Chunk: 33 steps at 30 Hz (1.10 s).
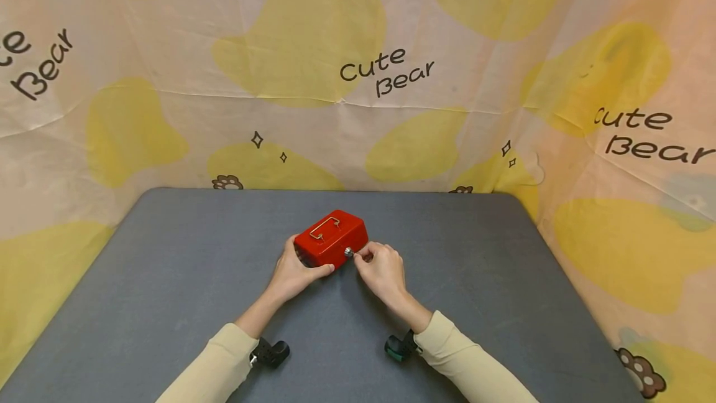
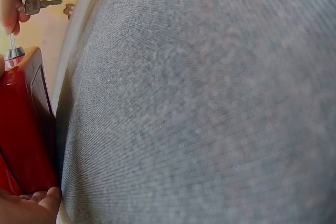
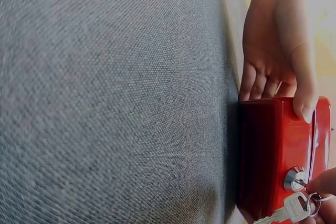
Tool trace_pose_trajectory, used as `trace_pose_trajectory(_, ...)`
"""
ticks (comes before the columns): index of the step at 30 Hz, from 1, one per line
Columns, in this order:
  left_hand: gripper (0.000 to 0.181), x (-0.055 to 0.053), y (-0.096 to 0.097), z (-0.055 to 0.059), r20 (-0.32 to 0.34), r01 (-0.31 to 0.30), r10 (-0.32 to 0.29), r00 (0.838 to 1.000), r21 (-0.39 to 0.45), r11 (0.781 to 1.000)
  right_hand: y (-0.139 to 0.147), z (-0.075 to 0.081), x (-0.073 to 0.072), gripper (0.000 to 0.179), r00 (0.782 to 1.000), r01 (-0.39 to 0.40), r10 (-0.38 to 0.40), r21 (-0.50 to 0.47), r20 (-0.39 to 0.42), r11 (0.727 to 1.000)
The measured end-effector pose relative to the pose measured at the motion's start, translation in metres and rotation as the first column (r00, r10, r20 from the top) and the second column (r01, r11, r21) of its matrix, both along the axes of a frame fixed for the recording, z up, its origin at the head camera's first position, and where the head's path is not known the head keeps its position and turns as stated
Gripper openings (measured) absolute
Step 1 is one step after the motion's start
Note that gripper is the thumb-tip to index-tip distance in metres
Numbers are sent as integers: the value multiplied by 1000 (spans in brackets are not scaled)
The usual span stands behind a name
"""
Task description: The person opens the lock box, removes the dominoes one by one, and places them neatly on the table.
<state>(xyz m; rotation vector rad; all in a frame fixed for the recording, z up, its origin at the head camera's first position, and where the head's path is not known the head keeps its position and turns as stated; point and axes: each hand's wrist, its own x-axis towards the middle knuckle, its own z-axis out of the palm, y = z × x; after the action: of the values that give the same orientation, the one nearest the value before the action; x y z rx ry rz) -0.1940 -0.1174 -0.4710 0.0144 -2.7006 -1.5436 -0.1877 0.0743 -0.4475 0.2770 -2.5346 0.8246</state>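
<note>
While the red box sits on the tabletop just ahead of and between the hands, its long axis slants from the left hand away toward the far right. That hand has the fuller contact — it grips the left end, fingers partly curled, thumb on the lock side. The lock faces the right hand, just beside its fingertips, which pinch a key standing in it — across the box's length, not along it. A second key hangs alongside.
</note>
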Motion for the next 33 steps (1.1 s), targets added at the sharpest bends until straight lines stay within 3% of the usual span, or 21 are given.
trace_pose_trajectory(19,98,2,-1,2,24,-13,13,1000,-10,1000,-2,-2,3,11,1000,6,-5,-48,21,999)
trace_pose_trajectory(25,96,2,0,2,21,-25,25,999,-11,1000,-2,-3,2,11,1000,-8,8,-21,7,1000)
trace_pose_trajectory(33,96,2,3,1,22,4,-4,1000,1,1000,-4,-5,0,13,1000,-13,12,29,26,999)
